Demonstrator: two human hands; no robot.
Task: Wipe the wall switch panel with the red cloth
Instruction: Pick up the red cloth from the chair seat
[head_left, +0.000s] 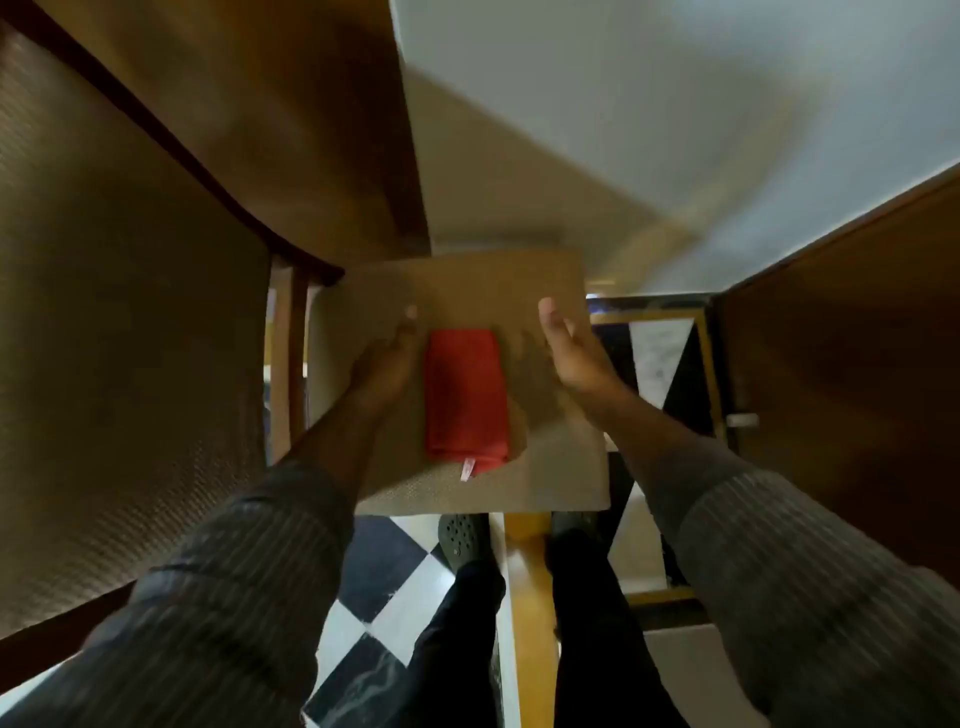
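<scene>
Head view, looking down: folded red cloth w/ a small white tag at its near end (464, 397) lies on a tan woven square surface (561, 467), roughly mid-surface, slightly toward the left edge. Its long axis runs near-to-far, i.e. along the forearms, not across them. Left hand (387, 364) sits just beside the cloth's left long edge, possibly touching it; fingers look loosely curled w/ one fingertip (410, 312) raised toward the far edge, holding nothing. Right hand (574, 351) hovers apart from the cloth's right long edge, open, fingers straight and spread a bit, palm turned inward toward the cloth, also holding nothing. So cloth lies between both hands, left one nearer. Image is blurred, so exact contact on the left can't be confirmed. Wall switch panel isn't visible from here. Judgement: pickup not yet done; easiest grab is prob. closing in from the sides across the short width.
</scene>
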